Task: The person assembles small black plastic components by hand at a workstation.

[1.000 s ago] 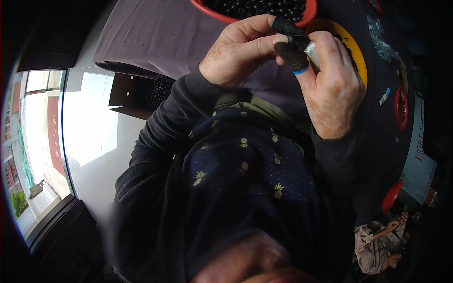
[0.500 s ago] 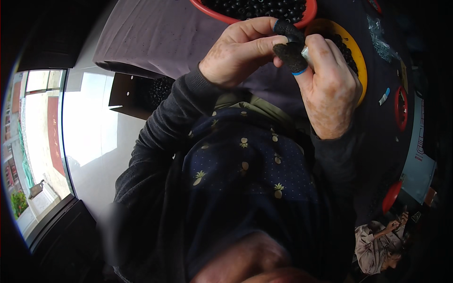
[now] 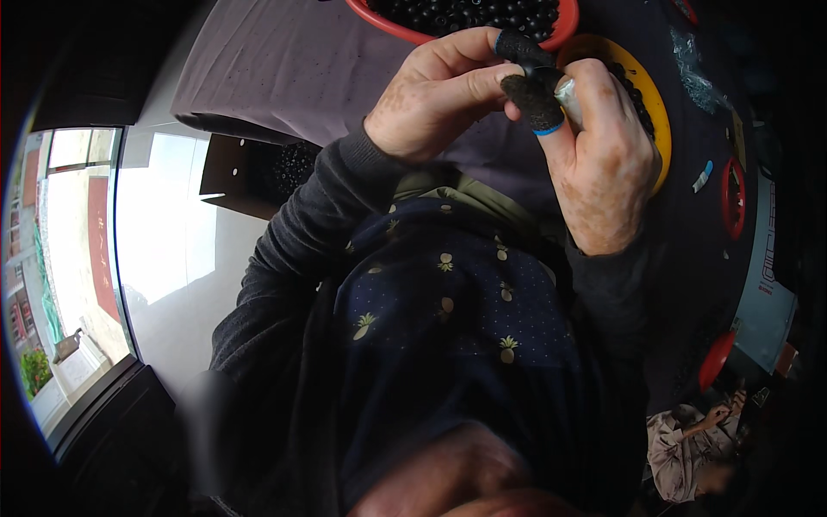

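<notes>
Small silvery piece [image 3: 567, 91] sits pinched between my left hand [image 3: 439, 95] and right hand [image 3: 603, 164], fingertips [image 3: 536, 102] in dark cots closed around it, above a purple-grey cloth [image 3: 284, 69], red bowl [image 3: 564, 21] and yellow dish [image 3: 656, 112] of black beads.

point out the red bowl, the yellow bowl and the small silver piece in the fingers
red bowl [image 3: 392, 26]: head view, near rim
yellow bowl [image 3: 648, 90]: head view, right rim
small silver piece [image 3: 568, 90]: head view, its shiny side

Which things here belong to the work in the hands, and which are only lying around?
In use:
left hand
right hand
small dark part pinched between fingertips
red bowl of dark beads
yellow bowl

Lying about:
red ring
clear plastic bag
</notes>
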`<state>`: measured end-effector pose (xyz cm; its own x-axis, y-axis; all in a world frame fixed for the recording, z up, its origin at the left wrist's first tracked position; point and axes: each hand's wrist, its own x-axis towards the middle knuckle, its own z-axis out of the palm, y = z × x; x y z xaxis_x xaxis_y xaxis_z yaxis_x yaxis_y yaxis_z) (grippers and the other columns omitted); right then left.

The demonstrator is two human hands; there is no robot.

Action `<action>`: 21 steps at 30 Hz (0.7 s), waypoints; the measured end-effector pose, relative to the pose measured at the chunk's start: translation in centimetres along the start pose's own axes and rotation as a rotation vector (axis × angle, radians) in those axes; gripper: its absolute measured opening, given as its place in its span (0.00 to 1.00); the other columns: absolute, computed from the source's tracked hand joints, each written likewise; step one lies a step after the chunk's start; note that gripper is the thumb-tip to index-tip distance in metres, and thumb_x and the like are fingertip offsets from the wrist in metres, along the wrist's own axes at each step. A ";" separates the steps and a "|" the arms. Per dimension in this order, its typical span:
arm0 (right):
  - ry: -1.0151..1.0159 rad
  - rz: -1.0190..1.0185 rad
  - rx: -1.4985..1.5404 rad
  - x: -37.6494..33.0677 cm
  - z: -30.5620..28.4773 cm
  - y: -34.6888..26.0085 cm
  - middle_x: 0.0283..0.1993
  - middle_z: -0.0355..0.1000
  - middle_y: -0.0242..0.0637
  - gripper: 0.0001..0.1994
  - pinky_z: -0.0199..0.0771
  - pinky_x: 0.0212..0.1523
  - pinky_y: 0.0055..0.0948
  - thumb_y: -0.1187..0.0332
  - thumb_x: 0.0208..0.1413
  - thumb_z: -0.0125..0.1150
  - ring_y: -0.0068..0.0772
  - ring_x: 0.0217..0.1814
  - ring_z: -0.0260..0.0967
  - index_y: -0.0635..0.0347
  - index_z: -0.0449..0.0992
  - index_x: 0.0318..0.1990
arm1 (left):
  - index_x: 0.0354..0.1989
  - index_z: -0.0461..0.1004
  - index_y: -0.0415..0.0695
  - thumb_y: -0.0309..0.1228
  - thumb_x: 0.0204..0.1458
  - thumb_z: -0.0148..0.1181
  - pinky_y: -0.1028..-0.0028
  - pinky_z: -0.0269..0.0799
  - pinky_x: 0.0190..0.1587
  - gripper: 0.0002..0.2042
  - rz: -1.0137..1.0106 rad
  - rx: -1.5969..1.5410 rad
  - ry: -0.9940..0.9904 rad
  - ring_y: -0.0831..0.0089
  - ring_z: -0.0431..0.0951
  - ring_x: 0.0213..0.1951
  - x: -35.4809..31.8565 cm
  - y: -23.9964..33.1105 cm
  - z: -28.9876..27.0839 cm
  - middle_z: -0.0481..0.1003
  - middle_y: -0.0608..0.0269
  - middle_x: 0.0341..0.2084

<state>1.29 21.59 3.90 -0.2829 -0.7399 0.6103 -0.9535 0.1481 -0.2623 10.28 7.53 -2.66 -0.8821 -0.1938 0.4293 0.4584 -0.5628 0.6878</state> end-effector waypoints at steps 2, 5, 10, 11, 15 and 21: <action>0.004 0.013 0.006 0.0 0.2 -0.1 0.28 0.68 0.37 0.12 0.68 0.26 0.33 0.61 0.52 0.61 0.40 0.28 0.68 0.60 0.68 0.34 | 0.55 0.65 0.40 0.28 0.57 0.51 0.69 0.67 0.52 0.17 0.017 -0.005 -0.019 0.70 0.72 0.48 -0.1 -0.2 -0.3 0.72 0.58 0.47; 0.004 -0.068 -0.051 -0.2 0.6 0.4 0.27 0.70 0.34 0.14 0.74 0.23 0.28 0.64 0.47 0.66 0.33 0.27 0.72 0.58 0.70 0.36 | 0.54 0.66 0.41 0.27 0.57 0.51 0.71 0.68 0.51 0.16 0.032 -0.016 0.006 0.73 0.72 0.46 0.1 -0.2 0.1 0.72 0.60 0.46; 0.018 -0.080 -0.028 -0.6 0.5 0.3 0.28 0.69 0.32 0.13 0.74 0.23 0.28 0.68 0.45 0.67 0.32 0.27 0.72 0.58 0.70 0.37 | 0.52 0.68 0.40 0.27 0.58 0.50 0.73 0.68 0.50 0.14 0.055 -0.042 0.084 0.75 0.73 0.44 0.2 -0.3 0.8 0.74 0.63 0.42; 0.040 -0.104 -0.013 -0.7 0.5 0.3 0.27 0.69 0.31 0.13 0.73 0.23 0.28 0.68 0.45 0.67 0.30 0.27 0.72 0.58 0.71 0.37 | 0.51 0.68 0.40 0.27 0.58 0.50 0.74 0.68 0.49 0.13 0.042 -0.096 0.044 0.75 0.73 0.44 0.3 -0.1 0.6 0.74 0.63 0.41; 0.230 -0.214 0.108 -0.7 1.3 -0.1 0.25 0.68 0.34 0.12 0.65 0.18 0.25 0.65 0.50 0.65 0.29 0.20 0.65 0.62 0.71 0.36 | 0.50 0.68 0.40 0.28 0.58 0.49 0.76 0.69 0.47 0.13 0.031 -0.157 0.036 0.79 0.73 0.39 0.4 0.1 0.7 0.73 0.65 0.39; 0.231 -0.304 0.099 -1.5 1.3 -0.3 0.26 0.71 0.32 0.15 0.66 0.19 0.20 0.67 0.49 0.65 0.24 0.21 0.66 0.67 0.73 0.40 | 0.45 0.69 0.39 0.28 0.59 0.47 0.77 0.68 0.42 0.10 0.027 -0.242 0.063 0.80 0.68 0.33 0.5 0.1 1.0 0.70 0.66 0.33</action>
<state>2.13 21.86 2.11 -0.0155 -0.5715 0.8204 -0.9860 -0.1274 -0.1074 9.99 8.17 -1.78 -0.8785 -0.2564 0.4031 0.4491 -0.7311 0.5136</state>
